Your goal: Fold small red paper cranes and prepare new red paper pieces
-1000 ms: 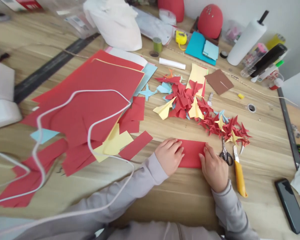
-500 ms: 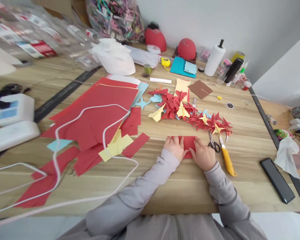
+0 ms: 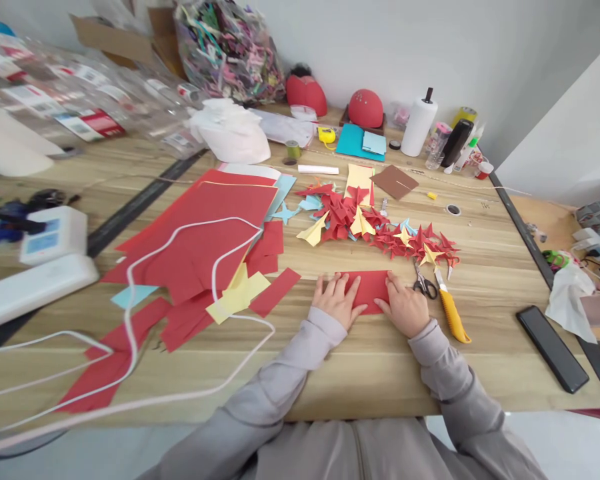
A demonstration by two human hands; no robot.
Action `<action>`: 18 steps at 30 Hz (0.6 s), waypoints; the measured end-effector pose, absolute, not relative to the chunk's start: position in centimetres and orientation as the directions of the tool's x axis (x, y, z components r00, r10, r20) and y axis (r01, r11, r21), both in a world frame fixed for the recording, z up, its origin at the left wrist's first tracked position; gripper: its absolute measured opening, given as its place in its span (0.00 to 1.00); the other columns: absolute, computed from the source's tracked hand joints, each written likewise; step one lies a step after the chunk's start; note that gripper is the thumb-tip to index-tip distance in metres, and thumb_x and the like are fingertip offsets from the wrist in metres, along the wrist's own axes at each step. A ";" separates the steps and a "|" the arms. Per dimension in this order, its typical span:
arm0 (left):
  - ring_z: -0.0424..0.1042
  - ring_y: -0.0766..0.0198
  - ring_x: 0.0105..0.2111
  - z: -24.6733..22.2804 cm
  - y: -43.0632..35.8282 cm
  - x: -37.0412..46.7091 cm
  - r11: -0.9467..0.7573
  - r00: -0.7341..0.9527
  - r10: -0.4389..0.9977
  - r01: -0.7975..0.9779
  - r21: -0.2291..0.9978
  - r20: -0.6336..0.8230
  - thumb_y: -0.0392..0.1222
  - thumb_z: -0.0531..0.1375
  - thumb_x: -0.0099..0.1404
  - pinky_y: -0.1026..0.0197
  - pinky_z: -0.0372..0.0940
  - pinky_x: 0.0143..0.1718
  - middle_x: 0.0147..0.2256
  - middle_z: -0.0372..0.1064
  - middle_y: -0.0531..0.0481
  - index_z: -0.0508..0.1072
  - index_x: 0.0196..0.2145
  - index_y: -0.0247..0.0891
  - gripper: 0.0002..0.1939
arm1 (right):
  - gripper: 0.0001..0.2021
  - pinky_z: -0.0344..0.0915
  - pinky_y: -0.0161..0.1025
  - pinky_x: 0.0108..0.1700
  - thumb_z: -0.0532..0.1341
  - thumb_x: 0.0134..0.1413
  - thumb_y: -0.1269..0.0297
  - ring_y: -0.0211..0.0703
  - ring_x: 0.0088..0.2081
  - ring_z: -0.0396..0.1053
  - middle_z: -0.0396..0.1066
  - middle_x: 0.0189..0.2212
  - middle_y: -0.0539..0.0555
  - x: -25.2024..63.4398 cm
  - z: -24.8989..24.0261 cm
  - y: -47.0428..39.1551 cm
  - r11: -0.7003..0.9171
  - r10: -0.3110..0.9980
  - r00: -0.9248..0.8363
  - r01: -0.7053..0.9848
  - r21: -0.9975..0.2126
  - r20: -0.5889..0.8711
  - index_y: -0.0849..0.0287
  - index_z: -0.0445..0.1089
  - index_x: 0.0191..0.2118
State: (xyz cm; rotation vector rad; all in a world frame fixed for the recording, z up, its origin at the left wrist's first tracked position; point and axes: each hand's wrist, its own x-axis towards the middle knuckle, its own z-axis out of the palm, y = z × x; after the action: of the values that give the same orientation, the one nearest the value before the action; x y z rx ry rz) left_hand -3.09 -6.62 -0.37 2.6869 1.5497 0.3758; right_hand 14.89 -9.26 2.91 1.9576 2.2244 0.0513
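Hands lay flat on the work: the left hand (image 3: 338,299) spread with fingers splayed over the near left part of a red paper sheet (image 3: 371,289), the right hand (image 3: 405,308) pressing palm-down on its right edge, neither curled around anything. The sheet sat on the wooden table (image 3: 380,373) between them, directly in front of the person's grey sleeves.

Just right of the right hand lay a pair of scissors (image 3: 425,285) and a yellow utility knife (image 3: 450,310), the knife nearly beside the wrist. I judged that a sideways sweep of that hand could knock into the blade end, or push either tool toward the table edge. Beyond the fingertips stood a heap of folded paper shapes (image 3: 380,230), red, yellow and blue; a forward slide of the sheet might scatter them. Left of the left hand, loose red and yellow offcuts (image 3: 245,293) and a white cord (image 3: 215,267) trailed across larger red sheets, and the cord looked liable to snag a sleeve. Farther right rested a dark phone (image 3: 551,348).
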 end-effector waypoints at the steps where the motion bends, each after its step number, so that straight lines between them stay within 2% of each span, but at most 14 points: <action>1: 0.56 0.46 0.56 -0.5 -6.6 -3.5 -0.519 0.488 0.849 0.842 0.148 0.205 0.55 0.50 0.63 0.38 0.40 0.58 0.55 0.60 0.35 0.61 0.57 0.38 0.29 | 0.29 0.65 0.41 0.36 0.41 0.59 0.46 0.47 0.39 0.70 0.48 0.62 0.64 14.9 2.9 -9.3 0.133 0.987 -0.119 0.981 0.139 -0.106 0.63 0.56 0.57; 6: 0.55 0.50 0.58 -0.7 -6.3 -5.0 -0.577 0.537 0.814 0.792 0.199 0.221 0.54 0.47 0.64 0.38 0.36 0.60 0.57 0.59 0.40 0.58 0.58 0.36 0.29 | 0.29 0.65 0.41 0.36 0.42 0.59 0.47 0.47 0.40 0.70 0.49 0.62 0.64 15.0 2.7 -9.2 0.130 0.988 -0.120 0.984 0.118 -0.094 0.63 0.57 0.57; 10: 0.54 0.52 0.59 -0.6 -6.1 -5.4 -0.597 0.557 0.800 0.778 0.195 0.226 0.53 0.47 0.65 0.40 0.35 0.61 0.57 0.58 0.41 0.58 0.58 0.35 0.29 | 0.30 0.65 0.41 0.37 0.41 0.59 0.46 0.47 0.40 0.70 0.49 0.62 0.64 15.0 2.7 -9.2 0.123 0.989 -0.112 0.986 0.109 -0.098 0.63 0.56 0.57; 18: 0.53 0.55 0.60 -1.1 -6.6 -6.0 -0.523 0.485 0.844 0.839 0.152 0.229 0.47 0.44 0.67 0.46 0.39 0.61 0.59 0.53 0.40 0.58 0.58 0.30 0.27 | 0.29 0.64 0.41 0.39 0.41 0.59 0.48 0.48 0.43 0.69 0.48 0.62 0.66 15.0 2.8 -9.3 0.130 0.988 -0.119 0.985 0.117 -0.099 0.64 0.56 0.57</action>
State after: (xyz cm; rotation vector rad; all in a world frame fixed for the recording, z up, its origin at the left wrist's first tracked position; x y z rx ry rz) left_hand -6.01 -6.55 -1.15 2.6904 1.5242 0.4316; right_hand 15.01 -9.29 2.83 1.9767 2.2426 0.0332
